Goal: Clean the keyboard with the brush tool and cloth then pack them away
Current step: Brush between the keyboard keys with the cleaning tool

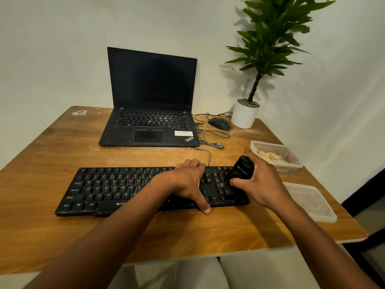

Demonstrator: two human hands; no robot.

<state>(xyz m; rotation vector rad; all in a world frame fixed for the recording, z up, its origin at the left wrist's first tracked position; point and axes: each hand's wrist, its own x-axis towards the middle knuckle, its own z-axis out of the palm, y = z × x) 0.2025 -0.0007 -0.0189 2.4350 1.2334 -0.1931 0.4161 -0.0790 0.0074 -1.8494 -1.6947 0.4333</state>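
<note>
Keyboard [108, 189] at the table's [187, 232] front edge is pinned by the left hand [188, 182], fingers spread flat, while the brush [239, 174] is gripped by the right hand [264, 182] over the number pad; short, light strokes are advised.

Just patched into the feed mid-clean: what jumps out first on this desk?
The two hands at the near edge: the right hand grips a black brush tool on the right end of the black keyboard, and the left hand holds the keyboard down. Behind it sits an open laptop, its screen dark. A potted plant stands at the far right corner.
</note>
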